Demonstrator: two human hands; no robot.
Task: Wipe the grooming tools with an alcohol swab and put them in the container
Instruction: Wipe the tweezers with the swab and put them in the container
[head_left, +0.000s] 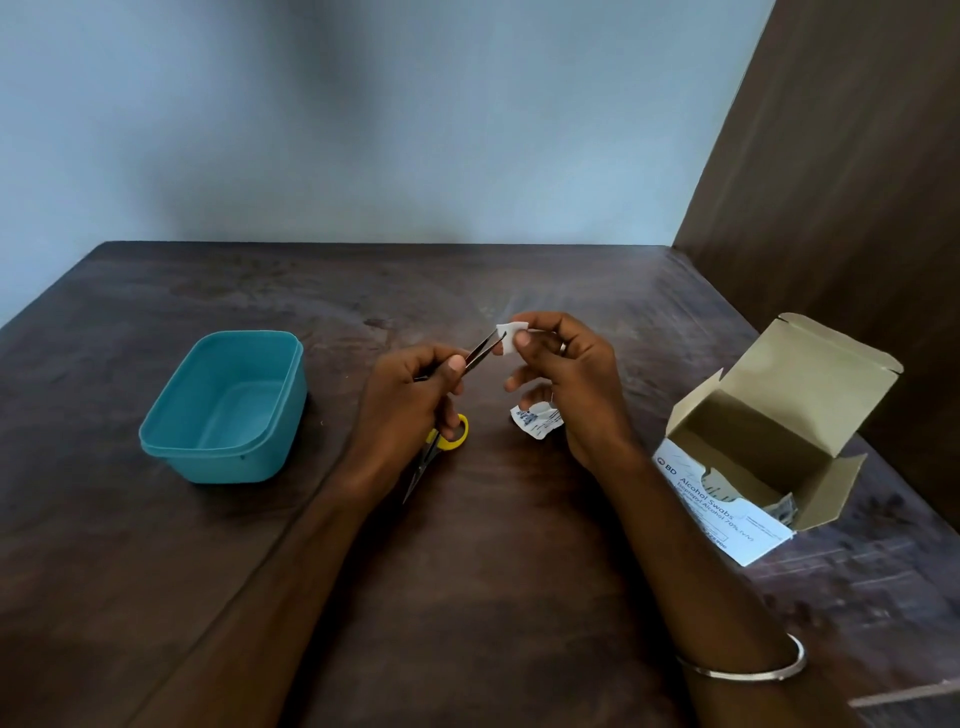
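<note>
My left hand (410, 400) pinches dark metal tweezers (484, 349), their tips pointing up and right. Between thumb and fingers, my right hand (566, 379) holds a small white alcohol swab (510, 336) that touches the tweezer tips. Small scissors (436, 452) with yellow handles lie on the table, partly hidden under my left hand. A teal plastic container (223, 410) stands open at the left with nothing inside it.
A torn swab wrapper (535, 418) lies under my right hand. An open cardboard box of alcohol swabs (769, 457) sits at the right, close to a dark wooden panel (841, 182). The dark wooden table (493, 571) meets a pale wall behind.
</note>
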